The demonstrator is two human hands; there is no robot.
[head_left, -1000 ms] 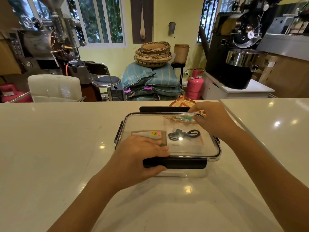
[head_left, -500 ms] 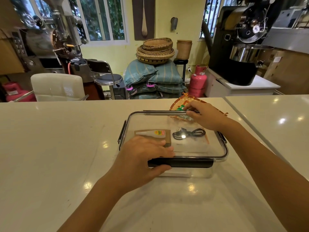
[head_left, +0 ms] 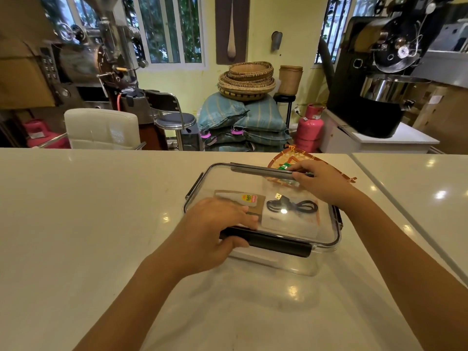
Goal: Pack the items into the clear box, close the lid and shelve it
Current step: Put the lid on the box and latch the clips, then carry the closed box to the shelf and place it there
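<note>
The clear box (head_left: 263, 249) sits on the white worktop (head_left: 88, 224), lid (head_left: 228, 181) on. The left hand (head_left: 215, 236) pinches the near black latch (head_left: 266, 240); the right hand (head_left: 321, 181) fingers (head_left: 298, 177) pinch the far latch (head_left: 260, 171). A cable (head_left: 291, 206) lies inside.

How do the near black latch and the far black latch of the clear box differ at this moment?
The near latch looks folded down over the box's front edge, while the far latch looks raised, about level with the lid. The left hand wraps the near latch's left end, whereas the right hand pinches the far latch's right end. Both are long black bars on the clear box.
</note>
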